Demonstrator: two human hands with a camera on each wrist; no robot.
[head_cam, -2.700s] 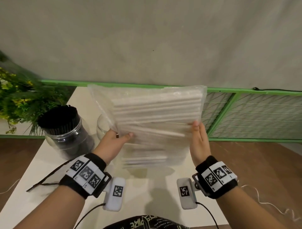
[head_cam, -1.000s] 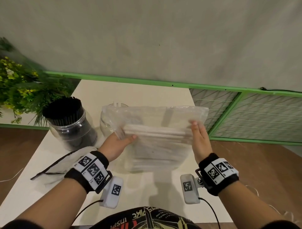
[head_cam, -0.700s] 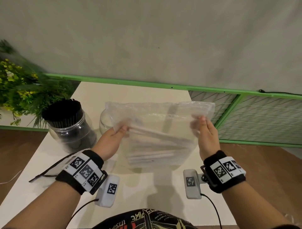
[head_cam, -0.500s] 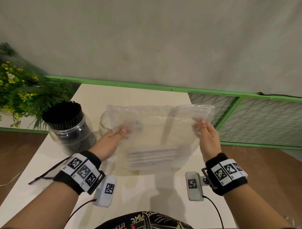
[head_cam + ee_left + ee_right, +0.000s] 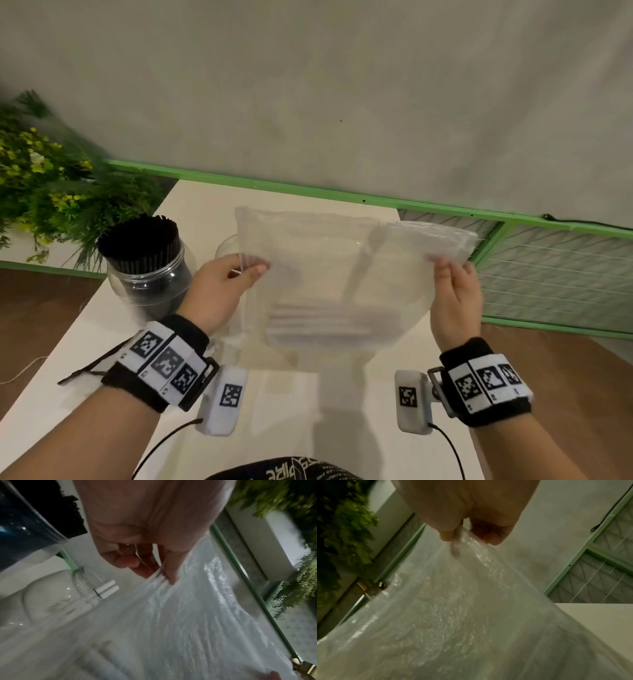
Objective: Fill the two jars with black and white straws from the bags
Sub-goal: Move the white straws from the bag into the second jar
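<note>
— Both hands pinch the bag's top edge: left hand at one corner, right hand at the other, holding the bag up over the table's middle

— What has changed?

— A moment ago the white straws lay stacked high under the thumbs; now they have slid into a low heap at the bag's bottom

— And the jars?

— Black jar near the left edge looks full; the clear jar behind the bag holds only a couple of straws, so the whites probably still need pouring
</note>
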